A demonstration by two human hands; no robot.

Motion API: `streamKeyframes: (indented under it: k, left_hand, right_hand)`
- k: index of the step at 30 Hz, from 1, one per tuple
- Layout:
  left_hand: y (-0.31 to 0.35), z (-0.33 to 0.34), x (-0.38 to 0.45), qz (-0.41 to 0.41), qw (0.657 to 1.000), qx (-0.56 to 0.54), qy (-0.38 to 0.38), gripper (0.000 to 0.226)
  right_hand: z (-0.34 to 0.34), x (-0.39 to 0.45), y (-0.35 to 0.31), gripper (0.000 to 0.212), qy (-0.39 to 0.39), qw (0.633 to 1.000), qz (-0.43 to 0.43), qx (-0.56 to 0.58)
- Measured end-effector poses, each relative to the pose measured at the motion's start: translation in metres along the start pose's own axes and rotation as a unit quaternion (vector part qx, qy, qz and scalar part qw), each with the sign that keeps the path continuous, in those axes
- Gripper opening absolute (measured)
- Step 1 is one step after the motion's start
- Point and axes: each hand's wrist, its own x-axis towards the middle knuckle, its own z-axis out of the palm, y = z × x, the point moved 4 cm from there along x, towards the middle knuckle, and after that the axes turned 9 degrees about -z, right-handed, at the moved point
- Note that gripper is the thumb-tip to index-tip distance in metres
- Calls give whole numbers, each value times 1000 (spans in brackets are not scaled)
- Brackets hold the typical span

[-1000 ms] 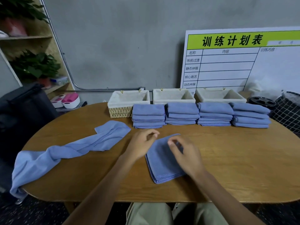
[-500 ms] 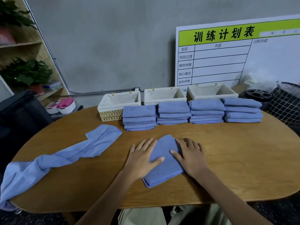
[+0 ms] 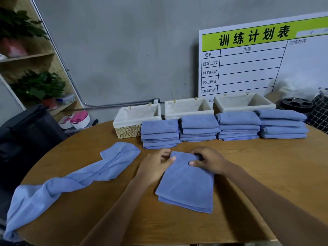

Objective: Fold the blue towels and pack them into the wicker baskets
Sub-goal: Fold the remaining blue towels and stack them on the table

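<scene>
Left hand point(image 3: 156, 166) and right hand point(image 3: 208, 161) are each pinching the 12 o'clock edge of the folded blue rectangular towel point(image 3: 186, 183) lying on the oval wooden table point(image 3: 266, 174).

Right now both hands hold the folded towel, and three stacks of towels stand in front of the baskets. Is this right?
Not quite: the head view shows four stacks, not three. The rest holds: left hand and right hand hold the folded towel before the baskets.
</scene>
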Motion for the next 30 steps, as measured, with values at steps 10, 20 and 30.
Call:
streamKeyframes:
  k: [10,20,30]
  left_hand:
    - [-15,2,70,46,992,-120,17,15]
    - [-2,-25,47,123,973,-133,145,14]
    - [-7,-21,-42,194,966,-104,138,21]
  right_hand:
    - [-5,61,17,26,75,975,-29,207]
    - [-25,45,-18,24,223,959,-154,86]
    - [-4,-41,-56,26,232,938,-257,15]
